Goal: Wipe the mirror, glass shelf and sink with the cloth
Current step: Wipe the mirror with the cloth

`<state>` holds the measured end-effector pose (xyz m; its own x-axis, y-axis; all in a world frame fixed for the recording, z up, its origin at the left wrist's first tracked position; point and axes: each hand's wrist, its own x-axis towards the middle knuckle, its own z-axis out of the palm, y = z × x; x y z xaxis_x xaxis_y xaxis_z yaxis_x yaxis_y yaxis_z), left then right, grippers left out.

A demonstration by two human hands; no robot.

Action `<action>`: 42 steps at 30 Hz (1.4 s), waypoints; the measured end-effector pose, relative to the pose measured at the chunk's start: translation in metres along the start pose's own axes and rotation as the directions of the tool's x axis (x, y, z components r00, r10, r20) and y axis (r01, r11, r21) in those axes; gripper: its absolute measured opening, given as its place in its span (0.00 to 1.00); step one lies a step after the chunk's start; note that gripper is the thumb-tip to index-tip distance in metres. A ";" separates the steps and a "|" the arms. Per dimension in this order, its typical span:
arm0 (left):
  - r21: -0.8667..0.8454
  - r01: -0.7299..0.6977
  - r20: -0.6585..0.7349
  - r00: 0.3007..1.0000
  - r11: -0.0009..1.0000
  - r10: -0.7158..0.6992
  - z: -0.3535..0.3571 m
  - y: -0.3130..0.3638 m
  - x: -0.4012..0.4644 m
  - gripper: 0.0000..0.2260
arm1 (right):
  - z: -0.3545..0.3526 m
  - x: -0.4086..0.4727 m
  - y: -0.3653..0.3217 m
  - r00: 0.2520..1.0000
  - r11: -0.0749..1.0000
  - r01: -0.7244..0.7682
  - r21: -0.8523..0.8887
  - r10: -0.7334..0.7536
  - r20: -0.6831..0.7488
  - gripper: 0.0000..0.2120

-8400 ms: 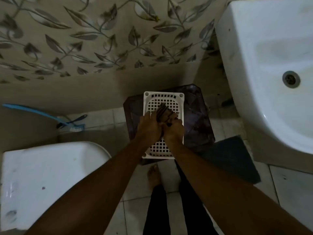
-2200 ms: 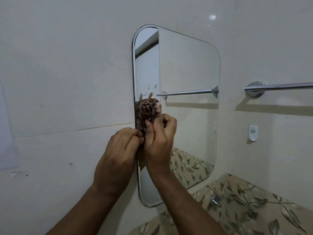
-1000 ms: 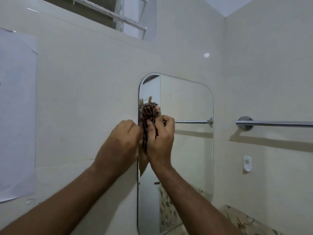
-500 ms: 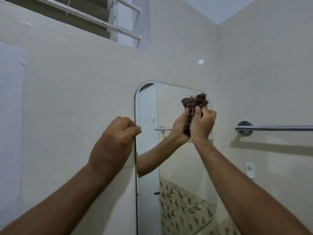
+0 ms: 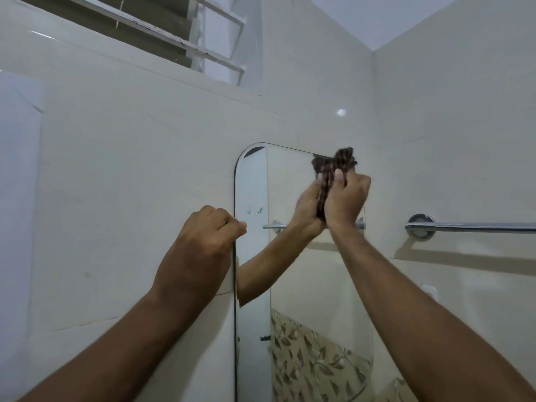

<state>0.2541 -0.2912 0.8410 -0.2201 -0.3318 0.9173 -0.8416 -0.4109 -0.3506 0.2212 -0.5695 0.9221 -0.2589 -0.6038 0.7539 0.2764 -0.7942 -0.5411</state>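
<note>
Person wipes upper right of wall mirror (image 5: 293, 285) with cloth.
Right hand (image 5: 345, 198) has fingers curled tight round the bunched dark checked cloth (image 5: 336, 163), pressed on the glass at the mirror's top right corner. Left hand (image 5: 203, 242) rests at the mirror's left edge, fingers curled, thumb on the rim. Chrome towel rail (image 5: 470, 226) on wall to the right; louvred window (image 5: 162, 27) above.
</note>
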 end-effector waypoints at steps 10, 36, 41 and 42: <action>0.007 -0.007 -0.019 1.000 1.000 0.007 0.000 0.001 0.000 0.05 | 0.002 -0.103 -0.094 0.759 0.806 0.538 0.248 -0.591 0.273 0.17; 0.010 0.016 -0.011 1.000 1.000 -0.016 0.000 0.002 0.000 0.10 | -0.021 0.005 0.042 0.979 0.977 -0.202 -0.071 0.203 -0.002 0.13; 0.013 0.017 -0.016 1.000 1.000 -0.017 0.000 0.002 0.000 0.08 | -0.005 -0.071 -0.040 0.957 0.961 0.246 0.126 -0.262 0.126 0.09; 0.011 0.010 -0.023 1.000 1.000 -0.009 -0.001 0.003 0.000 0.06 | -0.005 -0.089 -0.056 0.931 0.939 0.305 0.159 -0.329 0.156 0.09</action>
<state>0.2511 -0.2918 0.8403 -0.2237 -0.3082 0.9246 -0.8381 -0.4235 -0.3439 0.2240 -0.4714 0.8830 -0.1874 -0.2899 0.9385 0.3274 -0.9193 -0.2186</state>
